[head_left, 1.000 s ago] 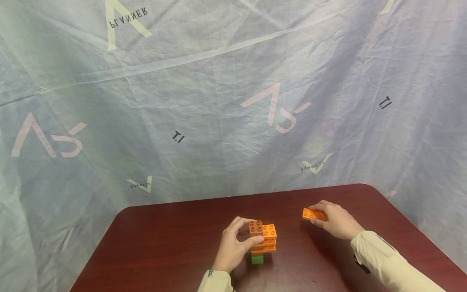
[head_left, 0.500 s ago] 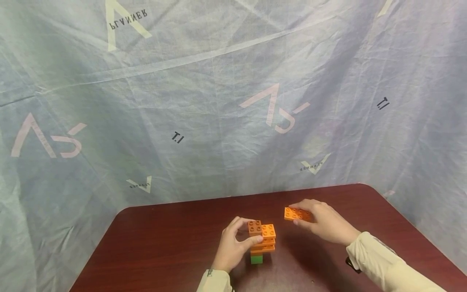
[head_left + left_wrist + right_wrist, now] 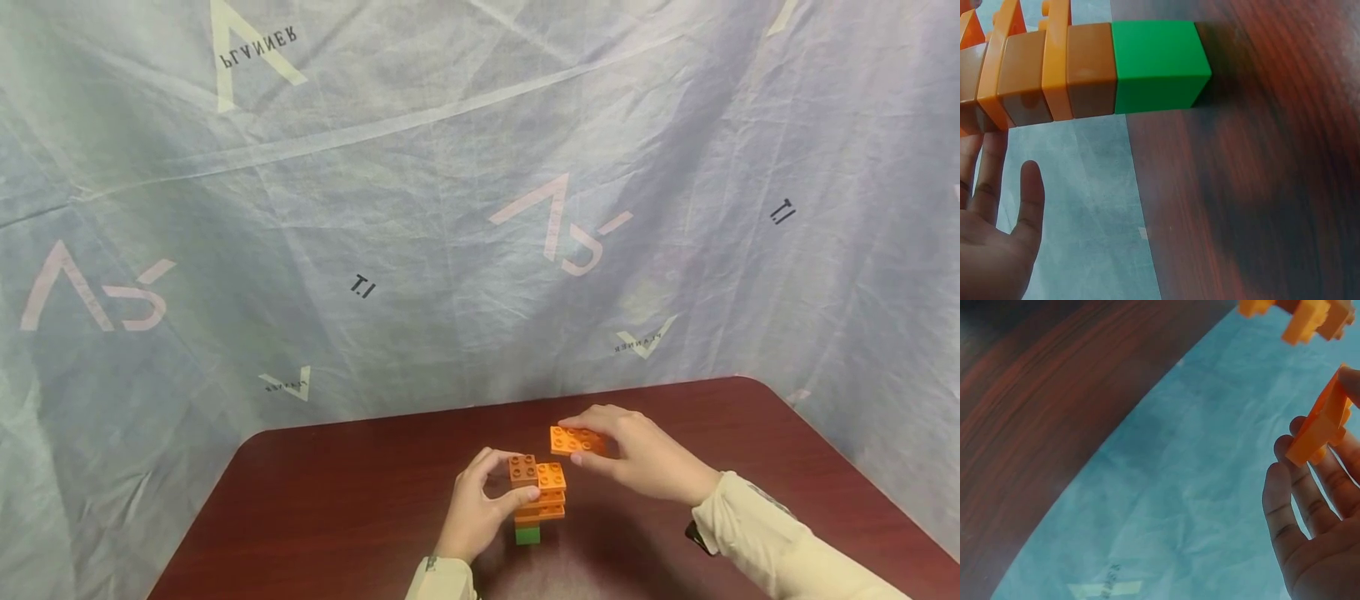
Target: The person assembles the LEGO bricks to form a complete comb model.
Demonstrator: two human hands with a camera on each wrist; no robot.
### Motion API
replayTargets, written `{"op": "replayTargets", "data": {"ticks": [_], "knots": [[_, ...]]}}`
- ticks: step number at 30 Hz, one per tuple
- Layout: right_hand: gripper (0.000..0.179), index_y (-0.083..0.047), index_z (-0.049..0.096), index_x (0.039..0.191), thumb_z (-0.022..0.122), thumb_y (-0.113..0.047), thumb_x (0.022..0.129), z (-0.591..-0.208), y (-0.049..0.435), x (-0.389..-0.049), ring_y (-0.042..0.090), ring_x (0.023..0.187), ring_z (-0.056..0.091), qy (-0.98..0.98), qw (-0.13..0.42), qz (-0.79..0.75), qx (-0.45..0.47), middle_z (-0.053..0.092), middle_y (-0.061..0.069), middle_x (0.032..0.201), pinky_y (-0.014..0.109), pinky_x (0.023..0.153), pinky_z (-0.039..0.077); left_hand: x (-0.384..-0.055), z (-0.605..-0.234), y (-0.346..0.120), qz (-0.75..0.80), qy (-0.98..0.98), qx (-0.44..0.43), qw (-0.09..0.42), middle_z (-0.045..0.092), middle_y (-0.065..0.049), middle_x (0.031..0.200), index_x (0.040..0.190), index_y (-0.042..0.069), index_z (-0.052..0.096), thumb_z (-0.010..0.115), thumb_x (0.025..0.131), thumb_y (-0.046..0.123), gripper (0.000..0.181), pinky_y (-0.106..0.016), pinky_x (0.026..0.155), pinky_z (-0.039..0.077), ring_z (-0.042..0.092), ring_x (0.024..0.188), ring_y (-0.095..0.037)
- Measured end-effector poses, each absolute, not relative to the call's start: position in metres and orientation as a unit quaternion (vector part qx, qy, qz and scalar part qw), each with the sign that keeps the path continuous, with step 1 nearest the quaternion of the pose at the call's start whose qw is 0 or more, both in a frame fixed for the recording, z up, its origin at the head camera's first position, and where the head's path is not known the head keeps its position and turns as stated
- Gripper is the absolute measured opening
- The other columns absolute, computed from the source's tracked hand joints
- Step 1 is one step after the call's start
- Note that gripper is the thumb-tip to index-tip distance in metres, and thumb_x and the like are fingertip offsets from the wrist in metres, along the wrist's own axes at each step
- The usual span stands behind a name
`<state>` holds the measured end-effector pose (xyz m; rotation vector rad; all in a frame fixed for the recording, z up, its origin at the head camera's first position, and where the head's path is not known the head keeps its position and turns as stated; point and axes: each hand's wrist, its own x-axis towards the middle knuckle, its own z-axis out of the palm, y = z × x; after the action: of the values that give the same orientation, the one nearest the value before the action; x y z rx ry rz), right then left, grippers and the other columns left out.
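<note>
A tower of toy building bricks stands on the table, with a green brick (image 3: pixel 1160 65) at its foot. Above it, brown bricks (image 3: pixel 1091 70) alternate with thin orange plates (image 3: pixel 1057 62) that jut out to the right in the head view. My left hand (image 3: pixel 480 504) grips the tower near its top, thumb on the near side and fingers behind. On top sit a brown brick (image 3: pixel 523 469) and, beside it, the studs of an orange plate (image 3: pixel 552 476). My right hand (image 3: pixel 637 454) pinches a loose orange plate (image 3: pixel 573 439), studs up, just behind and above the tower's top right.
The dark red-brown table (image 3: pixel 337 500) ends at a rounded far edge. Behind it hangs a wrinkled grey-blue cloth (image 3: pixel 420 333) with printed letters. A dark strap (image 3: pixel 699 537) shows under the right sleeve (image 3: pixel 780 533).
My right hand has carried the orange plate leftward, from the table's right side to close by the tower. The left hand has kept its grip on the tower, nearly still.
</note>
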<state>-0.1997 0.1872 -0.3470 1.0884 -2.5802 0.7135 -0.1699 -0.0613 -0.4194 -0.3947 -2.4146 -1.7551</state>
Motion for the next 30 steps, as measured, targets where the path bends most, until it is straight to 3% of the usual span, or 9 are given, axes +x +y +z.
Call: {"op": "replayTargets", "data": {"ticks": [9,21,30], "knots": [[0.035,-0.016,0.069,0.13,0.072,-0.027,0.096,-0.339,0.166,-0.196,0.006,0.094,0.058,-0.866,0.115,0.244,0.422,0.067,-0.012,0.114,0.032,0.079,0.052,-0.17,-0.421,-0.063,-0.587,-0.797,-0.129,0.058,0.064,0.006,0.106,0.114,0.019,0.071,0.082,0.088,0.03,0.03,-0.041,0.091,0.054,0.063,0.104,-0.016],[0.04,-0.018,0.066,0.136,0.071,-0.028,0.097,-0.334,0.151,-0.19,0.019,0.113,0.062,-0.872,0.077,0.225,0.428,0.068,-0.007,0.125,0.045,0.092,0.053,-0.171,-0.42,-0.063,-0.57,-0.808,-0.135,0.067,0.064,0.008,0.105,0.112,0.017,0.071,0.082,0.087,0.032,0.031,-0.04,0.092,0.054,0.064,0.104,-0.015],[0.039,-0.016,0.068,0.133,0.074,-0.022,0.095,-0.338,0.145,-0.193,0.014,0.108,0.062,-0.855,0.088,0.211,0.465,0.069,-0.007,0.119,0.038,0.09,0.055,-0.172,-0.421,-0.063,-0.573,-0.804,-0.141,0.068,0.064,0.009,0.106,0.114,0.019,0.071,0.082,0.087,0.032,0.032,-0.037,0.092,0.054,0.063,0.106,-0.015]]}}
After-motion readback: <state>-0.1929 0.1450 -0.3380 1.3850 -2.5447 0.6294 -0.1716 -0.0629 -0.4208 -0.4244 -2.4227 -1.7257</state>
